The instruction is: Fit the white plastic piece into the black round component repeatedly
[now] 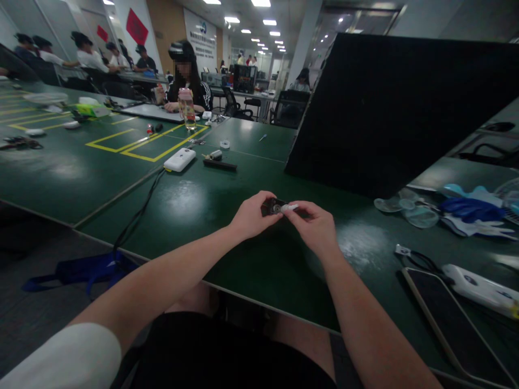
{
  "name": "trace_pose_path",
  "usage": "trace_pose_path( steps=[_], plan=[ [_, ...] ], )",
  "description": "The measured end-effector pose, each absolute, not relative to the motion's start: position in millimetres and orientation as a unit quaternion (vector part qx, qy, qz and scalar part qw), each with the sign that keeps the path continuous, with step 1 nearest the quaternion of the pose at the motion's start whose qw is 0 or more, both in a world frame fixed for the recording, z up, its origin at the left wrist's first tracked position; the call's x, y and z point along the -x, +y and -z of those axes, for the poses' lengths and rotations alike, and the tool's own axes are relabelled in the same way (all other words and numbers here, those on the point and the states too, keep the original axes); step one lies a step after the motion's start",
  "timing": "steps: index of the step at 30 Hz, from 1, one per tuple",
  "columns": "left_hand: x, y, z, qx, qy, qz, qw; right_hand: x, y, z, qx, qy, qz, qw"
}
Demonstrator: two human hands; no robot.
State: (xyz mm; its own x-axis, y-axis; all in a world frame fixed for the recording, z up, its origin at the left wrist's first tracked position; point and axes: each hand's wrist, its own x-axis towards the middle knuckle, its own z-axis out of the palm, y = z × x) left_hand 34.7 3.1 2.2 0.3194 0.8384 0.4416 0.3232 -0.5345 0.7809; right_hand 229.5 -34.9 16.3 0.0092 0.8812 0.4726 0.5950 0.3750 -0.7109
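Both my hands meet over the green table (227, 216) near its front edge. My left hand (253, 215) pinches a small black part (271, 206) with a round metal piece on it. My right hand (313, 227) is closed too, its fingertips holding a small white piece (289, 207) against the black part. What the white piece is stays too small to tell.
A big black board (397, 108) leans at the right. A white power pack (179, 159) with a cable, a black bar (220, 165) and a pink bottle (187, 108) lie farther off. Blue gloves (470, 212), a phone (454, 319) and a white device (480, 286) sit at right. People sit at far tables.
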Motion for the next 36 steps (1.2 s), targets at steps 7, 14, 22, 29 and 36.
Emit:
trace_pose_path(
  steps=[7,14,22,29,36],
  plan=[
    [-36.5,9.3,3.7,-0.749,0.404,-0.418,0.318,-236.9,-32.6,-16.0,0.573,-0.607,-0.183,0.519],
    [12.8,18.6,3.6,-0.789,0.445,-0.38,0.191,-246.6,-26.0,-8.2,0.59,-0.575,-0.217,0.524],
    [146.7,20.3,-3.4,-0.774,0.587,-0.232,-0.046,-239.0,-30.0,-9.8,0.603,-0.618,-0.269,0.427],
    [169.8,23.2,-8.8,-0.798,0.561,-0.134,-0.174,-241.2,-27.7,-8.4,0.612,-0.637,-0.279,0.377],
    [187.7,25.5,-3.4,-0.802,0.548,-0.131,-0.198,-243.3,-29.5,-11.1,0.62,-0.637,-0.277,0.366]
  ],
)
